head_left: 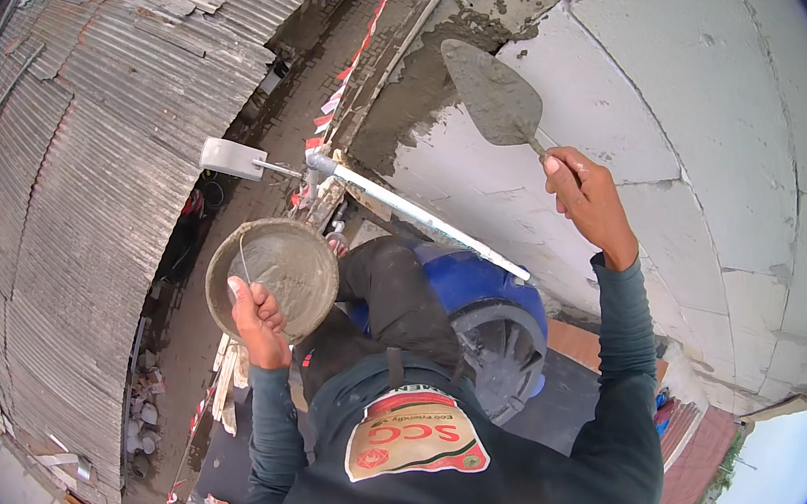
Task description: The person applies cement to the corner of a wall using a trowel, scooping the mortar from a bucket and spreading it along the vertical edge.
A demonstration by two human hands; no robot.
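Observation:
My right hand [589,202] grips the handle of a pointed trowel [491,95], its blade coated with grey mortar. The blade is in front of the block wall [630,129], close to the border of a wet mortar patch [413,92]; whether it touches the wall I cannot tell. My left hand [261,323] is closed round the thin wire handle of a round bucket [321,282]. Grey mortar smears the bucket's inside, and some wet mix seems to lie at the bottom. The bucket hangs beside my bent leg [398,297].
A blue plastic drum [480,287] stands beside my leg. Between it and the wall runs a white pipe [428,220], near a white lamp-like fixture [232,158]. Corrugated roofing [111,176] spreads at left, above a narrow paved alley [310,69] lined with red-and-white tape [350,69].

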